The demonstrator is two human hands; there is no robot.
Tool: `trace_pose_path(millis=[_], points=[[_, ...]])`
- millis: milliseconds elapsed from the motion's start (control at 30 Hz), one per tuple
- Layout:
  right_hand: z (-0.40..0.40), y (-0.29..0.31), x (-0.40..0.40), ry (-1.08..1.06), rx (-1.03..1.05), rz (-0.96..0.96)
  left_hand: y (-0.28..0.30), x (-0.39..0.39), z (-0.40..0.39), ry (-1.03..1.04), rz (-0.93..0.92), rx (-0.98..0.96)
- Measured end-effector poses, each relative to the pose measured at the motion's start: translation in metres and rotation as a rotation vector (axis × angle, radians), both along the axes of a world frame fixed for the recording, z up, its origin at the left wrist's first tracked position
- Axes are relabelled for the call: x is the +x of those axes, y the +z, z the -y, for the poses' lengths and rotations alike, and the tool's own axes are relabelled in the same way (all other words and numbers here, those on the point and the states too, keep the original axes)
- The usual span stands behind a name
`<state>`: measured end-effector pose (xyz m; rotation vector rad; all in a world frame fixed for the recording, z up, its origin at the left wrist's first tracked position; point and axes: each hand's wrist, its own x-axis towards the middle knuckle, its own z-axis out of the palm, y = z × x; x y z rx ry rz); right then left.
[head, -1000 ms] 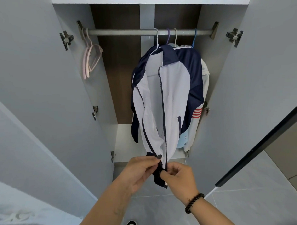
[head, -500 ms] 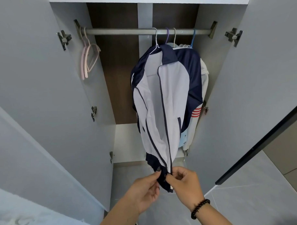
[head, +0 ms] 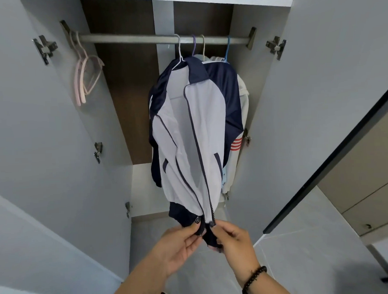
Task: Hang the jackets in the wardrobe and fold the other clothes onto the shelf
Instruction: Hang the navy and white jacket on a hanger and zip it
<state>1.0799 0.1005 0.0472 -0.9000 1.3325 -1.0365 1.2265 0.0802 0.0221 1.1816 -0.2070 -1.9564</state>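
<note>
The white and navy jacket (head: 194, 133) hangs on a white hanger (head: 179, 51) from the wardrobe rail (head: 127, 38), in front of other hung clothes. The left hand (head: 179, 246) pinches the left bottom edge by the zipper (head: 199, 166). The right hand (head: 232, 238) pinches the right bottom edge. Both grips are closed tight on the dark hem. This looks like the zip-up step. Next, the two zipper ends need to line up and slot together before pulling up.
</note>
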Motion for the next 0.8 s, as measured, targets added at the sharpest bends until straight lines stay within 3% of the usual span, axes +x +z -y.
trace_pose_path(millis=[133, 300, 500, 633, 800], points=[[0.004, -0.005, 0.000, -0.019, 0.249, 0.317, -0.001, -0.001, 0.002, 0.007, 0.013, -0.063], [0.016, -0.009, -0.005, -0.051, 0.428, 0.499, -0.002, -0.002, -0.006, 0.009, 0.028, -0.085], [0.017, -0.007, -0.008, 0.017, 0.510, 0.525, 0.006, 0.009, -0.005, -0.016, 0.138, -0.138], [0.010, -0.012, -0.009, -0.034, 0.597, 0.531, 0.010, 0.016, 0.003, 0.036, 0.109, -0.188], [0.006, -0.009, -0.015, 0.054, 0.621, 0.520, 0.015, 0.019, 0.005, -0.037, 0.117, -0.217]])
